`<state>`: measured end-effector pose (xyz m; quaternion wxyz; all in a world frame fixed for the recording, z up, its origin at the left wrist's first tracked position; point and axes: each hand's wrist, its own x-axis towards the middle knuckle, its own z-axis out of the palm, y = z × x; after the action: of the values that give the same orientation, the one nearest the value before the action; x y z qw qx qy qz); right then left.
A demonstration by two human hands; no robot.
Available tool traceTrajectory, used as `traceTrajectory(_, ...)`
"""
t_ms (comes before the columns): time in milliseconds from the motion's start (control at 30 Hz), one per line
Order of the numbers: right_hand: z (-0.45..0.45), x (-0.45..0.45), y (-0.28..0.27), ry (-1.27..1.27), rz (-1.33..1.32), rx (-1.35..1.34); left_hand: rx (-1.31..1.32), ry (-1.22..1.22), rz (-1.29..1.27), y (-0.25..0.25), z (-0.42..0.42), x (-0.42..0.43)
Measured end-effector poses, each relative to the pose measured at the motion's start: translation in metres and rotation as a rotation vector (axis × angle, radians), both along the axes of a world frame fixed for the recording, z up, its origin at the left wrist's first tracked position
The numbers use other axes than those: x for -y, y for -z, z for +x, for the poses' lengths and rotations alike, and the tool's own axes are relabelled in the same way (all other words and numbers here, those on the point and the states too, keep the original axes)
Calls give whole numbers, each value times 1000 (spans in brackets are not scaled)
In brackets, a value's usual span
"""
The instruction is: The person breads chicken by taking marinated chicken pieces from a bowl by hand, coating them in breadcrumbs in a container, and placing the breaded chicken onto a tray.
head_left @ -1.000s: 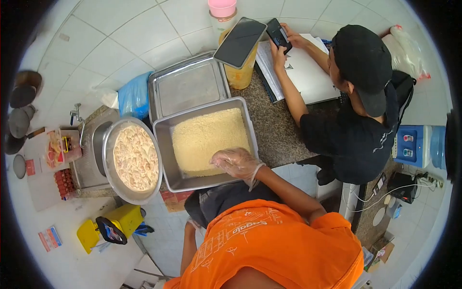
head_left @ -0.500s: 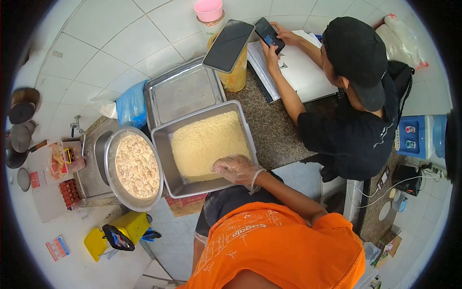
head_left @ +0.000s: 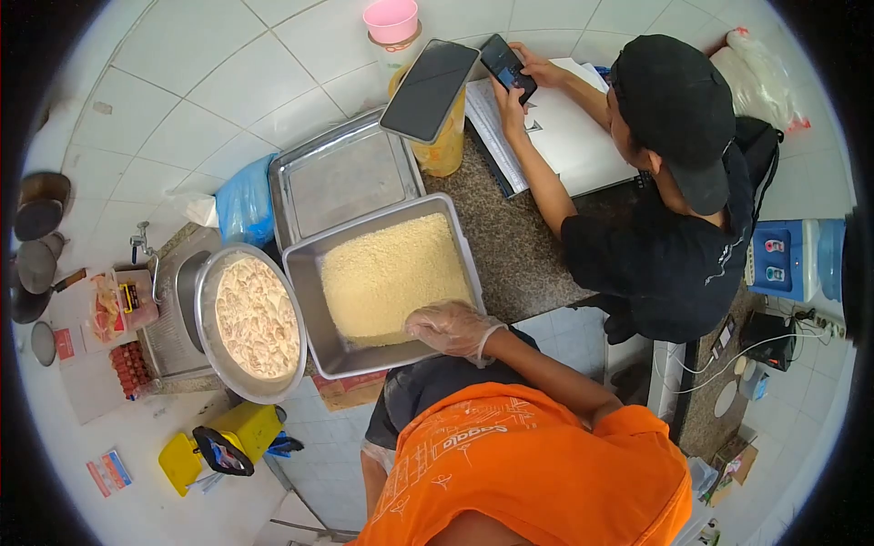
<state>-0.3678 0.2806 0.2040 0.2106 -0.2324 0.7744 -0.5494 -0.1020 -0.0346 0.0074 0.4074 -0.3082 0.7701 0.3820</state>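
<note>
Lying in grey pan [head_left: 316, 314], pale-yellow crumbs [head_left: 391, 278] look grainy; right hand [head_left: 450, 329] loosely curled, hold unclear.

A kitchen: metal sink [head_left: 193, 296], tap [head_left: 141, 241], dark pans [head_left: 41, 214], tiled wall [head_left: 164, 82], stone counter [head_left: 523, 250], 1 water dispenser [head_left: 785, 259].

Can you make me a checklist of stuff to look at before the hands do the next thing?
1. Right hand in a glove: ok, clear plastic covers it.
2. Right hand empty: cannot tell, its curled fingers hide the palm.
3. Yellow crumbs inside the tub: ok.
4. Bowl right beside the tub: ok.
5. Bowl steady: cannot tell, its underside is hidden.
6. Big phone put somewhere safe: not ok, I think; it sticks out past the yellow container.
</note>
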Motion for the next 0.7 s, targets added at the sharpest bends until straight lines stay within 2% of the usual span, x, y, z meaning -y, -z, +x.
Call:
traceTrajectory(233, -2, -4, -1, -11, 21, 74, -3, -25, -8, 3, 6, -3)
traceTrajectory(333, 0, -3, 4, -38, 52, -42, -4, -44, -6, 3, 10, -6)
traceTrajectory(633, -2, 2, -10, -152, 138, 101, -44, -117, 11, 13, 22, -31)
traceTrajectory(700, -1, 3, -8, -131, 110, 24, -69, -151, 18, 17, 27, -41)
